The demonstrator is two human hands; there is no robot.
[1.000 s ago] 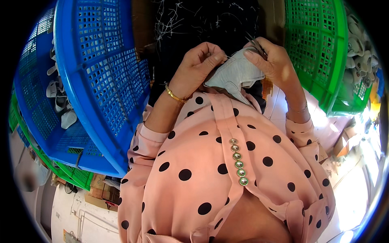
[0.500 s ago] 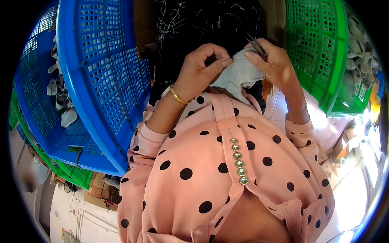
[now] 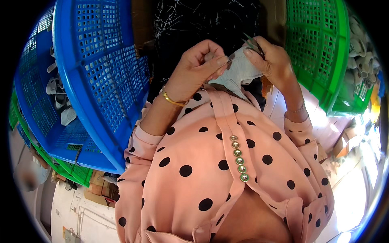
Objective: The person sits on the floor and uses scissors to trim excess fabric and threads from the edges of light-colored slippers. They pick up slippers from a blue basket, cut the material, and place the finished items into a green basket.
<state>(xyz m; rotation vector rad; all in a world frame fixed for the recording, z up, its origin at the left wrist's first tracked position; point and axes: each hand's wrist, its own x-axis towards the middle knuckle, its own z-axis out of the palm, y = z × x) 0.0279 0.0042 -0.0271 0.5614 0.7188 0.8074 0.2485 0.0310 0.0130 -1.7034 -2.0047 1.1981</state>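
Grey cloth piece [image 3: 239,72]: held up near the chest between both hands, probably to bring close work into view. Left hand [image 3: 198,67] fingers pinched shut on its edge; right hand [image 3: 271,60] fingers grip the other side together with a thin dark tool [image 3: 253,42]. Soft, pale grey, curved, rumpled. Blue basket [image 3: 101,81] left, green basket [image 3: 320,52] right.

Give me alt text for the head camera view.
Two hands, left hand and right hand, hold a grey fabric piece above a pink polka-dot blouse. A blue crate stands left, a green crate right.
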